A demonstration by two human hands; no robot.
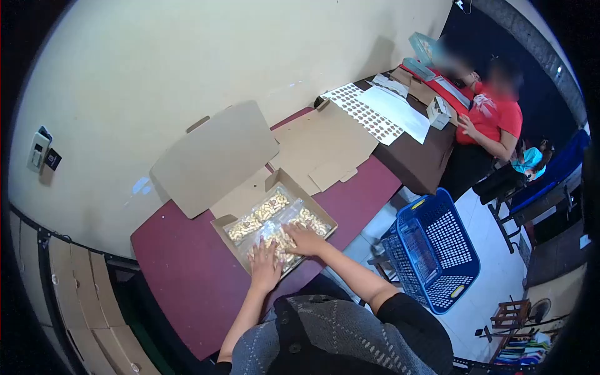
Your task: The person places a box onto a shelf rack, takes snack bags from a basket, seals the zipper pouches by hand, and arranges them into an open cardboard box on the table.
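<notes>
An open cardboard box (330,220) on the maroon table holds clear plastic bags of pale, nut-like pieces (257,219). My left hand (265,267) lies with its fingers spread on a bag at the box's near side. Beside it, my right hand (302,240) rests on the bags, fingers apart and pointing left. Both palms face down, and neither hand grips anything. The box's large lid (215,159) stands raised behind it, toward the wall.
Flat cardboard (325,147) lies behind the box on the maroon table (187,275). A sheet of brown round stickers (369,115) is on the dark table beyond. A blue basket (442,250) stands right. A person in red (497,119) works at the far table.
</notes>
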